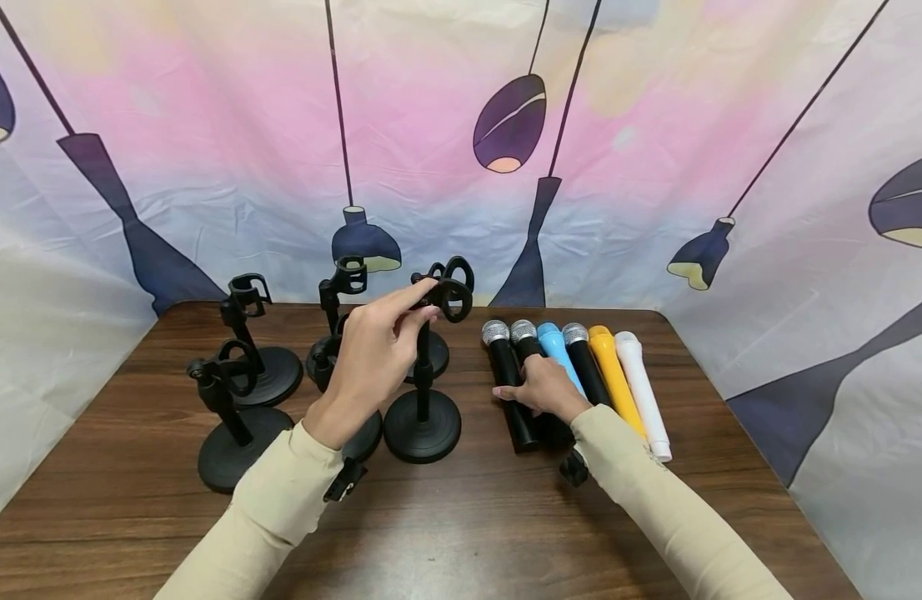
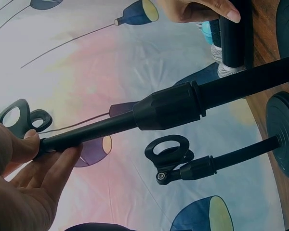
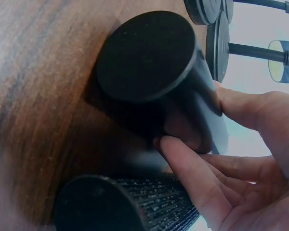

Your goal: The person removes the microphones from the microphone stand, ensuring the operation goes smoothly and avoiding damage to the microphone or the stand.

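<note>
My left hand (image 1: 373,357) pinches the upper stem of a black desktop microphone stand (image 1: 423,382), just under its ring-shaped clip. In the left wrist view, thumb and fingertips lie on opposite sides of the thin stem (image 2: 101,131). The stand's round base rests upright on the table. My right hand (image 1: 545,388) grips the leftmost black microphone (image 1: 519,427), which lies in a row of several microphones with its silver mesh head away from me. In the right wrist view, the thumb is on one side of its body (image 3: 147,55) and the fingers on the other.
Beside the gripped microphone lie another black one (image 1: 523,332) partly under the hand, a blue one (image 1: 558,346), a third black (image 1: 587,367), a yellow (image 1: 614,375) and a white (image 1: 643,392). Several stands (image 1: 239,442) occupy the wooden table's left. A patterned cloth (image 1: 431,125) hangs behind.
</note>
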{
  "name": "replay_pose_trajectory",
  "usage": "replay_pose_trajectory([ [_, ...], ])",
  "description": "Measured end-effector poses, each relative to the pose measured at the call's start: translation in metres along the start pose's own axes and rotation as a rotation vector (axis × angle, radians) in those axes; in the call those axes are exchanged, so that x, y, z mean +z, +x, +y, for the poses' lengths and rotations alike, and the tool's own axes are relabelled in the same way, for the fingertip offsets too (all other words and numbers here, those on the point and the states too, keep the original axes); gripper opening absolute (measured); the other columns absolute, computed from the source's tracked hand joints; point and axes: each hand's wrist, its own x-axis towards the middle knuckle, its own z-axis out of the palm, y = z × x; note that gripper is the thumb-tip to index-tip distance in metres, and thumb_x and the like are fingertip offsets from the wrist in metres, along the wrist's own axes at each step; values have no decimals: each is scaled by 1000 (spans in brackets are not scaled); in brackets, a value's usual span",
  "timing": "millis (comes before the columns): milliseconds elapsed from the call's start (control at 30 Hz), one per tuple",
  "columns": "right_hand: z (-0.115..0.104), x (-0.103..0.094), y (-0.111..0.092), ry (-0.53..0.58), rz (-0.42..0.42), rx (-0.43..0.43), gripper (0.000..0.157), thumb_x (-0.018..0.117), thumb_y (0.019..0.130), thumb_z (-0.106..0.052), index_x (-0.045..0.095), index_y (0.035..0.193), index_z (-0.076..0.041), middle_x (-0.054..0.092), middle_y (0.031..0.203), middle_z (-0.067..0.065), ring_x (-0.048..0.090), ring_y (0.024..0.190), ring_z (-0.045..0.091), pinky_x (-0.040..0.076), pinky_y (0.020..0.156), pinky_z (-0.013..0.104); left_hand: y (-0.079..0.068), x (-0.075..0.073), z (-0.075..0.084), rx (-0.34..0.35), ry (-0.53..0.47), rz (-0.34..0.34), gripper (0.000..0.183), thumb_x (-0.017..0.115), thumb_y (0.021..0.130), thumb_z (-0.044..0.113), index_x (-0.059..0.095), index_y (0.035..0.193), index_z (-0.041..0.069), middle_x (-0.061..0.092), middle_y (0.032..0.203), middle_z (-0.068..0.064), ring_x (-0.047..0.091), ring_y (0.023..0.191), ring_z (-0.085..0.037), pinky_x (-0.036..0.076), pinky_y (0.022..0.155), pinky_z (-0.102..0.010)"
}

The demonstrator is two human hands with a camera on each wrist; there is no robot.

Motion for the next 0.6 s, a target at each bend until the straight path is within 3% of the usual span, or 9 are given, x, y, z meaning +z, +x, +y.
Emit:
replay_pose_trajectory([
  [133, -2, 1, 0, -19, -14, 7, 48, 81, 86, -46, 63, 69, -4, 59, 53, 8, 62, 47, 18, 52, 52, 30, -1, -1, 1, -13, -13, -10, 37, 67, 99, 9, 66, 137, 10, 72, 89, -4, 48, 57, -12, 35, 53, -30],
  [167, -3, 1, 0, -27, -17, 8, 48, 81, 86, -46, 63, 70, -4, 59, 52, 8, 62, 47, 18, 53, 52, 30, -2, -1, 2, -20, -17, -15, 40, 67, 99, 11, 64, 139, 12, 72, 93, -5, 53, 60, -13, 40, 55, -30],
  [233, -4, 0, 0, -43, -23, 10, 49, 81, 86, -47, 63, 72, -3, 59, 52, 9, 62, 48, 19, 53, 53, 30, -5, -2, 2, -40, -35, -35, 48, 67, 100, 12, 57, 146, 15, 72, 106, -9, 65, 73, -17, 51, 64, -31],
  [300, -6, -2, -1, -63, -32, 13, 49, 80, 86, -47, 63, 73, -3, 59, 52, 9, 64, 50, 20, 53, 54, 30, -10, -2, 2, -71, -56, -59, 56, 68, 99, 14, 49, 152, 16, 68, 124, -13, 71, 96, -23, 57, 80, -35],
  [367, -7, -5, -2, -90, -33, 10, 49, 78, 88, -47, 62, 73, -4, 58, 53, 7, 62, 50, 20, 51, 53, 30, -18, -3, 1, -111, -79, -86, 64, 69, 99, 14, 41, 156, 13, 58, 141, -17, 64, 120, -28, 53, 96, -40],
  [533, -12, -21, -5, -120, 20, -62, 52, 77, 90, -43, 53, 61, -7, 39, 49, 0, 40, 41, 13, 36, 45, 26, -41, -5, -4, -222, -105, -176, 72, 71, 97, 14, 33, 158, 6, 46, 153, -18, 50, 136, -31, 45, 106, -42],
  [600, -15, -28, -6, -114, 52, -110, 48, 78, 91, -40, 59, 64, -5, 40, 52, 0, 37, 43, 12, 36, 46, 27, -51, -5, -6, -265, -104, -231, 75, 71, 98, 16, 29, 159, 5, 40, 157, -19, 46, 139, -33, 44, 107, -45],
])
